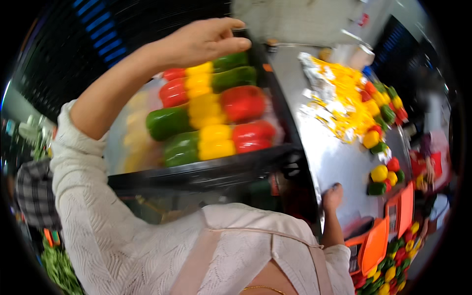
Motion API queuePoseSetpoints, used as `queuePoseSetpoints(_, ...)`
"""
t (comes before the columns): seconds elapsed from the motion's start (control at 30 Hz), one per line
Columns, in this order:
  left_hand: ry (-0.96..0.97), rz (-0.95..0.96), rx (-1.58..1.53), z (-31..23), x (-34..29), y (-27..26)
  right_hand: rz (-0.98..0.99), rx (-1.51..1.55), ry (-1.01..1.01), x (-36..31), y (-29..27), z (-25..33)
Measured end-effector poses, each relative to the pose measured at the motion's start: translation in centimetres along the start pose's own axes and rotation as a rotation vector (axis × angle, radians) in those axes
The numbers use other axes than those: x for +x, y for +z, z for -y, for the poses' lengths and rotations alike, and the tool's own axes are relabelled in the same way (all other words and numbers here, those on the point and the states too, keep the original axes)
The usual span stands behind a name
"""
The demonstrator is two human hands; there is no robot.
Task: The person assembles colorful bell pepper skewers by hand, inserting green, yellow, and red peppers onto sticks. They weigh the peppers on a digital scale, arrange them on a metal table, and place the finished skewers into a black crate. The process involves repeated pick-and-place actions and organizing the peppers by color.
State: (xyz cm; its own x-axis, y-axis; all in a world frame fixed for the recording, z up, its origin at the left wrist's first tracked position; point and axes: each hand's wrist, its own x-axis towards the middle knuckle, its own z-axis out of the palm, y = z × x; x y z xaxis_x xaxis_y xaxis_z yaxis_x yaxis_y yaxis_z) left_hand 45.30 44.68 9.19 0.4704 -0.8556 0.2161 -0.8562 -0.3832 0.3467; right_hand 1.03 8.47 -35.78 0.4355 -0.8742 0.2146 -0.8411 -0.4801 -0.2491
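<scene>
My left hand (pixel 214 39) reaches over the far end of a black crate (pixel 196 181), its index finger and thumb stretched out and apart with nothing seen between them. Below it in the crate lie rows of bell peppers (pixel 209 110), green, yellow and red, shiny as if wrapped in clear film. Cloudy clear plastic (pixel 140 132) blurs the crate's left side. To the right, my right hand (pixel 333 197) touches the near-left edge of a steel table (pixel 327 152); its fingers are small and smeared, with a dark spot at their tips.
On the table lie a crumpled yellow-and-silver heap (pixel 339 98) and small groups of peppers (pixel 383 177). Orange scales (pixel 374 246) stand at its near right, beside a pepper pile (pixel 388 273). Another person's hand (pixel 428 169) shows at right. Leafy greens (pixel 59 265) are lower left.
</scene>
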Motion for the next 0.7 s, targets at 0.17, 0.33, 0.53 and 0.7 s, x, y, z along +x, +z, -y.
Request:
queuePoseSetpoints(0.17, 0.337, -0.015, 0.058, -10.3, 5.0, 1.9, 0.098, 0.14, 0.123, 0.6, -1.5, 0.9)
queuePoseSetpoints(0.33, 0.652, 0.019, 0.222, -23.5, 9.6, 5.0, 0.184, 0.43, 0.028, 0.0, -2.0, -0.5)
queuePoseSetpoints(0.53, 0.699, 0.1, 0.322, -32.3, 15.7, 10.1, 0.343, 0.962, 0.187, -0.4, -5.5, -4.3)
queuePoseSetpoints(0.7, 0.712, 0.146, 0.354, -34.7, 24.0, 12.6, 0.111, 0.804, 0.201, 2.6, -5.0, -9.2)
